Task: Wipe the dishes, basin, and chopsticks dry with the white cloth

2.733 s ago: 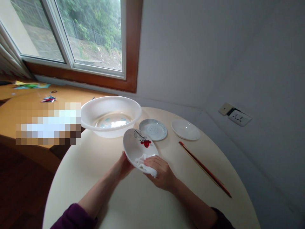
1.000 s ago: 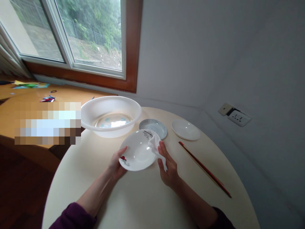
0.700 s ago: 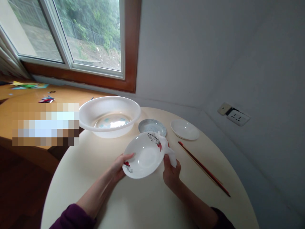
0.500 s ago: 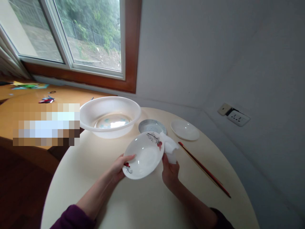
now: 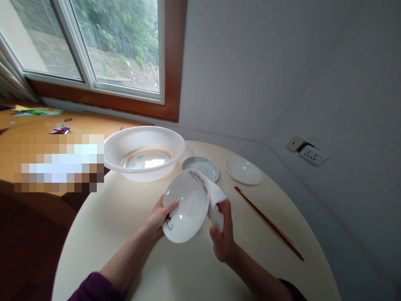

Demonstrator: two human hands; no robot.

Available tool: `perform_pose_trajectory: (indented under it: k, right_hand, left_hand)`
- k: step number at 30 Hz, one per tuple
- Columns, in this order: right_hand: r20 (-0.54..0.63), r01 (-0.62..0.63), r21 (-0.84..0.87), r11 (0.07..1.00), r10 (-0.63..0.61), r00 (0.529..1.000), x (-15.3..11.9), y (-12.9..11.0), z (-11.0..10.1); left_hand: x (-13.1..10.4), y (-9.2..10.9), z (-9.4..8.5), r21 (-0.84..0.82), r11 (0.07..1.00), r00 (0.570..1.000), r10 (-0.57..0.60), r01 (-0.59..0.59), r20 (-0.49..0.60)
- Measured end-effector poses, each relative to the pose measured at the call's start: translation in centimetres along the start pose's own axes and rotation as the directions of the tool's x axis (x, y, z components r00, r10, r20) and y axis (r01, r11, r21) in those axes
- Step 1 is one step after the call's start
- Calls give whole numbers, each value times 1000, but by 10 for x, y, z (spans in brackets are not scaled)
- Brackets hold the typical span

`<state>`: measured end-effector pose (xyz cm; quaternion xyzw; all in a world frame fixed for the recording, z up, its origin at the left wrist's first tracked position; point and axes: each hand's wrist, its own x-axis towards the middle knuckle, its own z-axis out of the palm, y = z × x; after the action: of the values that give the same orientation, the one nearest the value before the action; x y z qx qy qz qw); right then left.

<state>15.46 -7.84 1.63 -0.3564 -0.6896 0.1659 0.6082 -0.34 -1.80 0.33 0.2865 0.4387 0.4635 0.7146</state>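
A white plate with a red and black floral pattern [image 5: 186,207] is held up over the table, tilted. My left hand [image 5: 160,217] grips its left edge, thumb on the upper face and fingers underneath. On the right, my right hand [image 5: 223,234] is closed on a white cloth [image 5: 216,200], which lies against the plate's right rim. Behind the held plate, a grey-blue plate [image 5: 202,165] rests on the table, and a plain white plate [image 5: 243,170] lies to its right.
The round cream table [image 5: 103,251] bears a large translucent basin [image 5: 147,173] at the back left and red chopsticks [image 5: 269,223] at the right. A wooden desk [image 5: 90,125] with small items adjoins on the left. A wall socket [image 5: 313,154] is at the right.
The held plate has tipped more steeply, its right edge shifting left. My right hand has turned, its fingers now higher, and the cloth has moved left along the rim.
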Motion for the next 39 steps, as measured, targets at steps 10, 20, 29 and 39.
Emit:
perform_pose_trajectory:
  k: [10,20,29,39]
  right_hand:
    - [11,-148,32,988,148,989,23,-13,16]
    - [149,-561,335,757,546,825,61,2,25]
    - [418,-741,510,437,627,657,60,0,35]
    - [552,-805,565,182,642,532,35,21,55]
  left_hand:
    - [-4,-2,4,111,992,998,62,-64,29]
    - [-10,6,7,228,973,999,38,-39,10]
    - [-8,2,5,205,978,999,19,-28,46]
    - [-3,-5,10,173,967,978,200,-187,-61]
